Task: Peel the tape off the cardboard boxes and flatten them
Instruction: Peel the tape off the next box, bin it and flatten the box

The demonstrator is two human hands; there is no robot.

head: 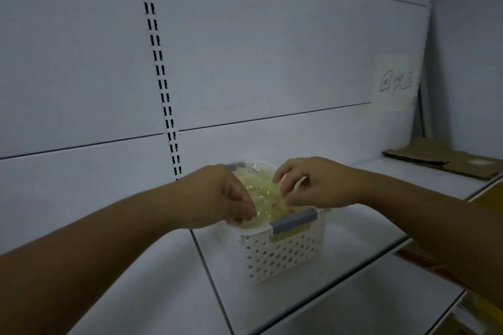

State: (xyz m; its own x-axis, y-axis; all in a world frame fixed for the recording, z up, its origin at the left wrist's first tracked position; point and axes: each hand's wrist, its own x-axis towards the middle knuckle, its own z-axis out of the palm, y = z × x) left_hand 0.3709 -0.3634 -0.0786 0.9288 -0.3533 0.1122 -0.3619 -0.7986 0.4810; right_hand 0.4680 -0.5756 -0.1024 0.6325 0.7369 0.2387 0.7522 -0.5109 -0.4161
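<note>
Both hands meet over a white perforated basket (275,255) on the shelf (340,226): the left hand (217,198) pinches the heaped crumpled tape (261,193), and the right hand (315,185) rests curled on it, its hold unclear. Pressing the sticky wad below the rim should free the fingers cleanly. Farther right, flattened cardboard (446,160) lies well apart beneath a handwritten paper label (396,81); nothing obstructs.

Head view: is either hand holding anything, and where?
Both the left hand and right hand pinch the crumpled tape wad at its top, over the white basket.
</note>
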